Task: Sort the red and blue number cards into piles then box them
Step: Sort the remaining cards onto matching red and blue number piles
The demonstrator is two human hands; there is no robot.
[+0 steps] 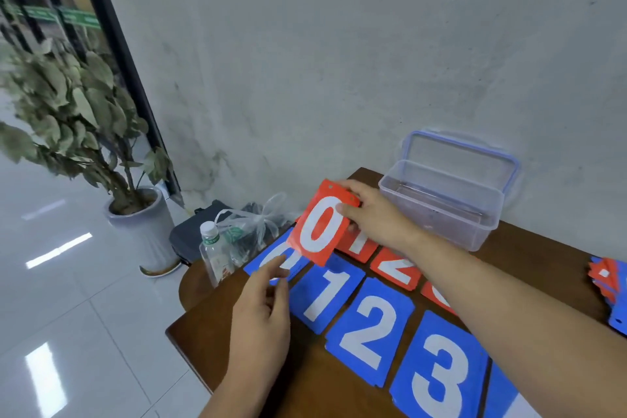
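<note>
Legible markings, all large white digits on cards:

- Red 0 card [319,227], centre of frame, pinched by the right hand [373,214]: reads "0", tilted.
- Blue 0 card [298,268], below it on the table [210,332]: "0", partly covered by the red 0 card and the left hand [261,312].
- Blue 1 card [327,295]: "1".
- Blue 2 card [369,329]: "2".
- Blue 3 card [437,373], lower right: "3".
- Red 1 card [356,246]: "1", partly covered.
- Red 2 card [395,268]: "2", partly under the forearm.
- Third red card [437,295]: digit mostly hidden, not readable.

The bottle [212,248] label and the green strips [61,15] at upper left are too blurred to read.
</note>
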